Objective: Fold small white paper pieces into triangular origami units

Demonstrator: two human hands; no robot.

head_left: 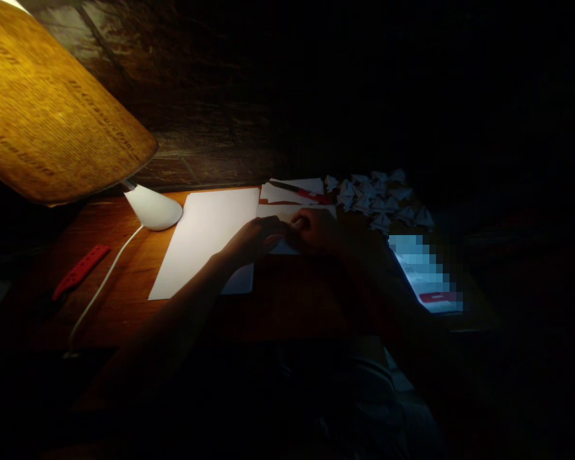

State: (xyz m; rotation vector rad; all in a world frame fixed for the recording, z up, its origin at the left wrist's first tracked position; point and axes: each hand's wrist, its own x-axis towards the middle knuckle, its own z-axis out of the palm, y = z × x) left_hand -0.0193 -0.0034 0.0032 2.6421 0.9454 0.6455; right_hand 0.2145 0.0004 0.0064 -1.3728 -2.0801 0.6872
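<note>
My left hand [261, 235] and my right hand [315, 229] meet over a small sheet of paper [287, 248] on the wooden desk. Both have bent fingers drawn together, with the fingertips almost touching. Whatever is pinched between them is too dark and covered to make out. Beside my left hand lies a stack of white paper [211, 243]. Just beyond my right hand, a red-and-black pen-like tool [301, 191] rests across more white paper [273, 192].
Several folded paper pieces [371, 199] are heaped at the back right. A lit phone [419, 271] lies on the right. At the left stand a lamp with a white base [153, 209] and brown shade [62, 108], its cable [108, 278], and a red-handled tool [82, 269].
</note>
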